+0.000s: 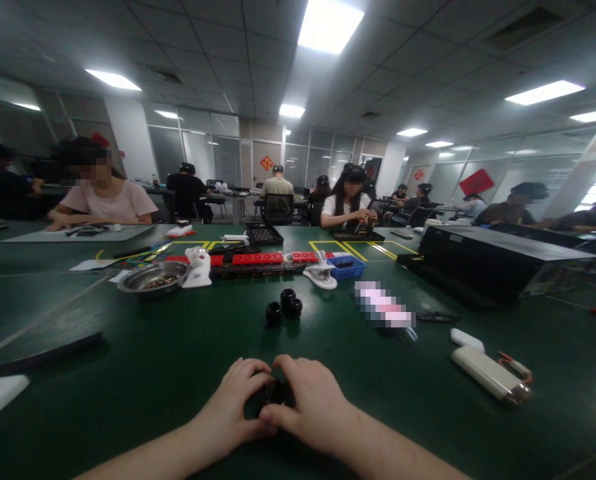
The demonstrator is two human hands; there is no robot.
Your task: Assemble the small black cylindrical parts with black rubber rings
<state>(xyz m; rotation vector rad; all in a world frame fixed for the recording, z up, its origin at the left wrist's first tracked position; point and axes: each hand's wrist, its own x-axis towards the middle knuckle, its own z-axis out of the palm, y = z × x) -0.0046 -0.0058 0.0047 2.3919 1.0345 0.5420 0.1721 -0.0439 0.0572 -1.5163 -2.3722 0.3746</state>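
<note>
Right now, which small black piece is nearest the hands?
The lone black piece between the left hand and right hand; the three round ones sit clustered farther forward.

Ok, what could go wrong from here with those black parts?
The dark part between the left hand and right hand is largely covered by fingers, so a slip might go unnoticed. The three black parts beyond look rounded; a bump could roll them away.

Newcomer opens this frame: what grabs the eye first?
The left hand and right hand meet around a small black object, low in the centre, over the green table. A cluster of round black pieces sits just beyond them. Farther back, bright red pieces form a row.
</note>
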